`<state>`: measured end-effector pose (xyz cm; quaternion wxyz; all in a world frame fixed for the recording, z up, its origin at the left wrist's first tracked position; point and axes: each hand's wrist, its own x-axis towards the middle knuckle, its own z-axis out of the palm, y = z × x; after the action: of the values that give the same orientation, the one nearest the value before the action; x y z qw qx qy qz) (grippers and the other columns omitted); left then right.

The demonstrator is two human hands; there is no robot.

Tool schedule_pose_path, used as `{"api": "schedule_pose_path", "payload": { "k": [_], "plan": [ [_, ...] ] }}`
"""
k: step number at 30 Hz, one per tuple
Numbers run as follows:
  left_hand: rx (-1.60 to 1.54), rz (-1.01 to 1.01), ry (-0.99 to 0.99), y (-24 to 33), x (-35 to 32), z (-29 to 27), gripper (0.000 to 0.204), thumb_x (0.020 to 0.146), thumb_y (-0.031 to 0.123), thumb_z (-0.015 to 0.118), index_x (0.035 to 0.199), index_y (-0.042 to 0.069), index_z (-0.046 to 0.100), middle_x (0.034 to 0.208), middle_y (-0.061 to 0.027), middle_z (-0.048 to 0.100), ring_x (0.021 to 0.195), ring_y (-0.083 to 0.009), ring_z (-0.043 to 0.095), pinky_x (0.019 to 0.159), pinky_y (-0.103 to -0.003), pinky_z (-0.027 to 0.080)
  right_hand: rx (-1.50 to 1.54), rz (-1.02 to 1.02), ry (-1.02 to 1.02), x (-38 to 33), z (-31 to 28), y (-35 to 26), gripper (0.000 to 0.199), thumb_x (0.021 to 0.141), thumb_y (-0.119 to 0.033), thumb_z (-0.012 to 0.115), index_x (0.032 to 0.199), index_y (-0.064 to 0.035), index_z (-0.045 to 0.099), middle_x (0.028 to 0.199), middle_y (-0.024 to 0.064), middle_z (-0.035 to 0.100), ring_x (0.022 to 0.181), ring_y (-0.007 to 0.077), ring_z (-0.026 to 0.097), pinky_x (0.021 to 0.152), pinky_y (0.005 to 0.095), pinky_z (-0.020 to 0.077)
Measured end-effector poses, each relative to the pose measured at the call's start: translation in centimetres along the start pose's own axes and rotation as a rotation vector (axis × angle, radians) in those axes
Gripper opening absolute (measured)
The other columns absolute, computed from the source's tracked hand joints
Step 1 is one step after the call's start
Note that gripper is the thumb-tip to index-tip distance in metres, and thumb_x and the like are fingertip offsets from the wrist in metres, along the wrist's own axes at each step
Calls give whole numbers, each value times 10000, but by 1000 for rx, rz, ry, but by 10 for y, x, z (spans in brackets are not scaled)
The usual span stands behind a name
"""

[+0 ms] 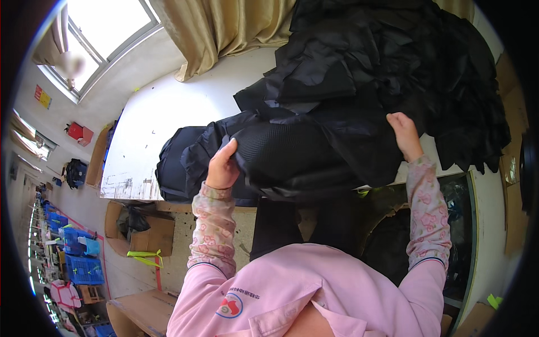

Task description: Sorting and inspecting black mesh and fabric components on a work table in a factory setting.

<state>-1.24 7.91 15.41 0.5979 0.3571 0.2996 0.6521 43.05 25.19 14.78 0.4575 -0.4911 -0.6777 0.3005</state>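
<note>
Stretched between my hands at the table's near edge is a black fabric piece (281, 154) with a ribbed, mesh-like panel. My left hand (222, 168) grips its left edge, thumb on top and the other fingers hidden behind the cloth. At the right end, my right hand (404, 136) is closed on the cloth, its fingers partly hidden. More black fabric (177, 160) lies just left of my left hand. Beyond the held piece, a large heap of black fabric pieces (370, 62) spreads over the table's far right.
The white table (163, 112) has a worn front edge. A gold curtain (224, 33) hangs behind it. Cardboard boxes (151, 238) stand underneath and at lower left, with another cardboard box (514, 208) at the right. Blue crates (84, 269) stand farther left on the floor.
</note>
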Motion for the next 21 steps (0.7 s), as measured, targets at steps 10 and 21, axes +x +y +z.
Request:
{"api": "schedule_pose_path", "payload": {
  "k": [10,21],
  "plan": [
    [-735,58,-417,7,-24,56,636,983,511,383,1261,-38,543,1332,-204,535,1233,-314,523,1081,-450,377,-201,-137,5,-9,24,-8,233,892,-221,644,874,6,594,727,141,597,647,224,558,635,333,451],
    [21,4,225,-5,49,-54,164,983,188,523,1066,95,630,882,22,639,759,-91,592,690,-267,487,713,-88,-308,-16,-30,-227,431,946,-182,584,1310,32,495,1193,103,623,1021,140,632,851,235,508]
  ]
}}
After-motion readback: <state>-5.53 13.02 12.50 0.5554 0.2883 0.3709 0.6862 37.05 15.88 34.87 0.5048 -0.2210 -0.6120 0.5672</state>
